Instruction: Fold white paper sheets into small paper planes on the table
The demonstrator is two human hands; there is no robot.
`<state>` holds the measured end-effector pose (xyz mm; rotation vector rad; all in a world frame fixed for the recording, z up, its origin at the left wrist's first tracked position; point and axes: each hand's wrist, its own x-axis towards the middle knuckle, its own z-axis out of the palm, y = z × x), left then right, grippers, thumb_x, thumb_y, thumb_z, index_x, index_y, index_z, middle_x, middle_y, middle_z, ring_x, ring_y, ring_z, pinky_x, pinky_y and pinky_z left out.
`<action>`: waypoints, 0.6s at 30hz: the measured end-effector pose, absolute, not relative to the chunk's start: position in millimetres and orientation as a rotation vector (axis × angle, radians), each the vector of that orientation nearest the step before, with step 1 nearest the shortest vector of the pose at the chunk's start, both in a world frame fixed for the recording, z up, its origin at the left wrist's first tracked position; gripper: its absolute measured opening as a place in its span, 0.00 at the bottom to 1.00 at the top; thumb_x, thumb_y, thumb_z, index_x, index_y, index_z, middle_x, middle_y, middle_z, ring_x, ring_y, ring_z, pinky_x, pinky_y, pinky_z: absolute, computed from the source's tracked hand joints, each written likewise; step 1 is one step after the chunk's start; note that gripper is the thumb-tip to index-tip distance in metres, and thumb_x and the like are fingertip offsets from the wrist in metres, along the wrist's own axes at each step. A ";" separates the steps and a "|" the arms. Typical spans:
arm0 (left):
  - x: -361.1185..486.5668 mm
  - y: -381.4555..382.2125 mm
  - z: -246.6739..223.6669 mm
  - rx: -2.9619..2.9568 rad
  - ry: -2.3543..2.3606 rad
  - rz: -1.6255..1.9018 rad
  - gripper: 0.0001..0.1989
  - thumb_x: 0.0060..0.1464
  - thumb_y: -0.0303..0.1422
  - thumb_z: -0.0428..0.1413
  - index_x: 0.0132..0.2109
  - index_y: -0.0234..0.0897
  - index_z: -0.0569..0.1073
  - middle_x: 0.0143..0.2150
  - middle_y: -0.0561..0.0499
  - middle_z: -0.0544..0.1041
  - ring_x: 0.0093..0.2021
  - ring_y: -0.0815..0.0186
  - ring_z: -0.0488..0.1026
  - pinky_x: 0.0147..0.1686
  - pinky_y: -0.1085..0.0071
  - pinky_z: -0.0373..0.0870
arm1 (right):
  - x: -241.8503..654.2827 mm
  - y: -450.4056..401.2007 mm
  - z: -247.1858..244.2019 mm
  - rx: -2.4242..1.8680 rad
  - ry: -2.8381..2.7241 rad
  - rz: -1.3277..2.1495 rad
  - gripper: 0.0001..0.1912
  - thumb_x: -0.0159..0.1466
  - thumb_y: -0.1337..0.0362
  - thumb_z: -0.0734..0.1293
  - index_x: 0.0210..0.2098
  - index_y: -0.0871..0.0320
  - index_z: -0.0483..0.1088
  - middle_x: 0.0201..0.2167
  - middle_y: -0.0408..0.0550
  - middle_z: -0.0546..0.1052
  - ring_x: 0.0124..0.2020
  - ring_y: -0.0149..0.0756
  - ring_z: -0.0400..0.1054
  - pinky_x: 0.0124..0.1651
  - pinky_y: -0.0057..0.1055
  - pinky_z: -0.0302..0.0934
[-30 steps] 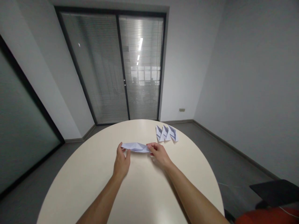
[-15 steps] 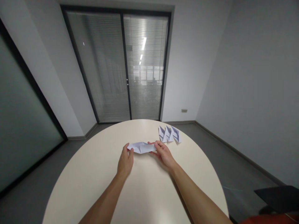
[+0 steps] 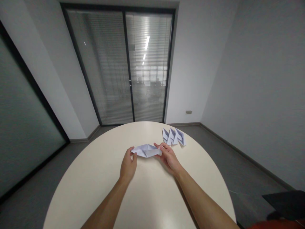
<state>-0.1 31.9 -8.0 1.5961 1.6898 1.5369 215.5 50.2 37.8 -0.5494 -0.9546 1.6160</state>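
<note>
A folded piece of white paper [image 3: 146,150], long and pointed with creases at its middle, is held between both hands above the table. My left hand [image 3: 129,163] pinches its left end between thumb and fingers. On the other side, my right hand [image 3: 168,158] grips the right end with closed fingers. Beyond my right hand, three folded white paper pieces [image 3: 172,136] lie in a row, close together, near the table's far right edge.
The round cream table [image 3: 95,178] fills the lower middle. A dark object [image 3: 286,203] and something red [image 3: 269,225] stand at the lower right, beside the table. Glass doors with blinds [image 3: 147,95] are beyond the far edge.
The held paper has opened out a little at its middle and shifted slightly right. My right hand has moved slightly right with its end of the paper.
</note>
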 end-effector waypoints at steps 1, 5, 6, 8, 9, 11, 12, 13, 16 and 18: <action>-0.3 31.5 -7.5 1.625 1.693 1.554 0.16 0.62 0.38 0.51 0.54 0.38 0.71 0.52 0.41 0.78 0.50 0.55 0.76 0.53 0.57 0.70 | 215.4 50.8 36.9 -0.555 -0.954 1.613 0.19 0.53 0.53 0.80 0.32 0.53 0.69 0.43 0.48 0.79 0.59 0.45 0.67 0.52 0.38 0.66; -1.8 32.1 -9.1 1.692 1.720 1.576 0.12 0.63 0.40 0.51 0.46 0.40 0.74 0.48 0.43 0.80 0.48 0.55 0.77 0.53 0.57 0.71 | 216.2 50.9 34.0 -0.575 -0.953 1.613 0.20 0.51 0.53 0.80 0.33 0.53 0.70 0.43 0.49 0.80 0.57 0.46 0.68 0.51 0.39 0.65; -2.0 32.5 -9.9 1.679 1.735 1.563 0.12 0.63 0.40 0.51 0.45 0.40 0.74 0.47 0.43 0.80 0.48 0.55 0.77 0.51 0.57 0.71 | 217.2 50.0 33.5 -0.580 -0.959 1.612 0.20 0.51 0.53 0.80 0.33 0.53 0.70 0.43 0.49 0.80 0.57 0.46 0.68 0.51 0.39 0.65; -1.9 33.4 -10.6 1.632 1.755 1.554 0.12 0.62 0.40 0.51 0.45 0.40 0.74 0.46 0.42 0.81 0.47 0.54 0.77 0.50 0.57 0.72 | 220.1 47.6 32.8 -0.591 -0.980 1.596 0.19 0.51 0.52 0.80 0.32 0.53 0.70 0.42 0.49 0.80 0.59 0.47 0.66 0.50 0.38 0.65; -1.7 33.6 -10.5 1.604 1.752 1.572 0.11 0.62 0.41 0.51 0.45 0.40 0.73 0.46 0.42 0.81 0.47 0.54 0.77 0.50 0.56 0.72 | 221.8 46.2 32.3 -0.599 -0.996 1.579 0.19 0.51 0.52 0.80 0.32 0.53 0.71 0.40 0.49 0.79 0.59 0.47 0.65 0.50 0.38 0.64; -1.0 33.6 -8.9 1.560 1.713 1.640 0.11 0.63 0.41 0.50 0.44 0.40 0.72 0.48 0.42 0.80 0.49 0.54 0.77 0.51 0.56 0.71 | 224.9 44.0 30.5 -0.618 -1.024 1.533 0.18 0.51 0.52 0.80 0.32 0.53 0.72 0.36 0.48 0.79 0.60 0.48 0.64 0.48 0.36 0.64; -0.6 33.2 -7.7 1.546 1.683 1.673 0.11 0.64 0.41 0.50 0.44 0.40 0.71 0.49 0.42 0.80 0.49 0.54 0.77 0.52 0.56 0.71 | 226.1 43.5 29.1 -0.633 -1.034 1.511 0.18 0.51 0.53 0.80 0.32 0.53 0.72 0.35 0.48 0.78 0.59 0.48 0.65 0.47 0.35 0.63; -0.4 32.6 -6.3 1.540 1.650 1.701 0.11 0.64 0.41 0.49 0.43 0.41 0.70 0.49 0.42 0.80 0.50 0.55 0.76 0.53 0.56 0.70 | 226.8 43.6 27.2 -0.655 -1.041 1.492 0.18 0.51 0.52 0.79 0.32 0.53 0.73 0.34 0.47 0.78 0.56 0.47 0.67 0.46 0.35 0.63; 0.5 29.8 -2.1 1.543 1.544 1.736 0.11 0.65 0.43 0.49 0.42 0.41 0.68 0.50 0.43 0.79 0.51 0.57 0.76 0.54 0.57 0.70 | 225.8 47.6 19.6 -0.788 -1.106 1.416 0.17 0.54 0.49 0.76 0.34 0.53 0.74 0.33 0.45 0.78 0.43 0.42 0.70 0.42 0.33 0.61; 1.3 27.9 0.2 1.505 1.477 1.722 0.13 0.64 0.45 0.50 0.42 0.41 0.68 0.51 0.43 0.78 0.50 0.57 0.76 0.48 0.60 0.73 | 222.7 53.5 14.5 -0.927 -1.270 1.324 0.16 0.59 0.48 0.72 0.33 0.56 0.75 0.31 0.44 0.78 0.35 0.37 0.68 0.40 0.32 0.59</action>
